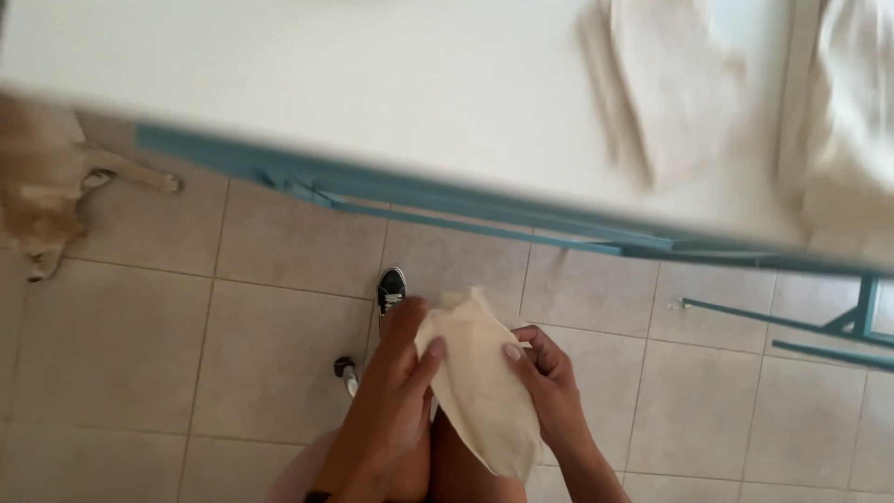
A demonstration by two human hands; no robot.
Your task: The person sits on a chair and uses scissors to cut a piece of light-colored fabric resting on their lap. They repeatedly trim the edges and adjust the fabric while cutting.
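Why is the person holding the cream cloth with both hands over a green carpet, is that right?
Not quite. In the head view both hands, left hand and right hand, do hold the cream cloth, but below it is a beige tiled floor, not a green carpet.

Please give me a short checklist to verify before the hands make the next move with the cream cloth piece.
1. Left hand grips the small cream fabric piece: ok, thumb on top.
2. Right hand grips its other edge: ok.
3. Cloth clear of the beige tiled floor: ok, held above the knees.
4. Free space on the white table with teal frame: ok; folded cream cloths lie at the right.
5. Tan dog away from the black sneakers: ok.
6. Cloth folded evenly: cannot tell.
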